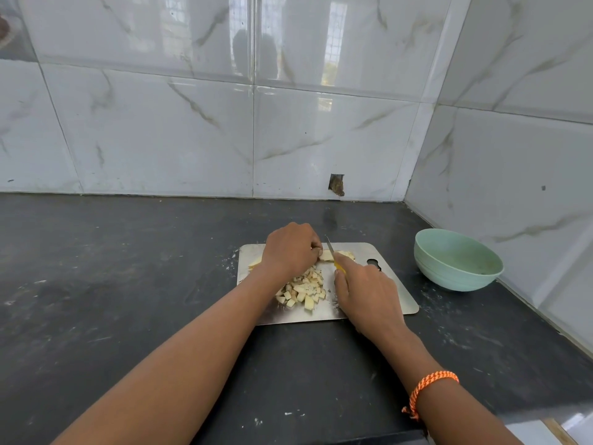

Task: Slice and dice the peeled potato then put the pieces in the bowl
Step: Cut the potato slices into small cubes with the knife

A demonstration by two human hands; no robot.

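A steel cutting board (394,293) lies on the dark counter. On its far part my left hand (290,248) holds down pale potato strips (327,255) with curled fingers. My right hand (365,295) grips a yellow-handled knife (330,247), forefinger along its back, and the blade stands across the strips just right of my left fingertips. A heap of diced potato (305,289) lies in the middle of the board between my forearms. More potato (254,262) shows left of my left hand. A mint-green bowl (455,260) stands to the right of the board, with no potato pieces visible in it.
The black counter (128,284) runs into a corner of glossy marble-look tiled walls at the back and right. A small hole (337,184) is cut in the back wall tile. The counter's front edge shows at the lower right. An orange cord bracelet (430,387) is on my right wrist.
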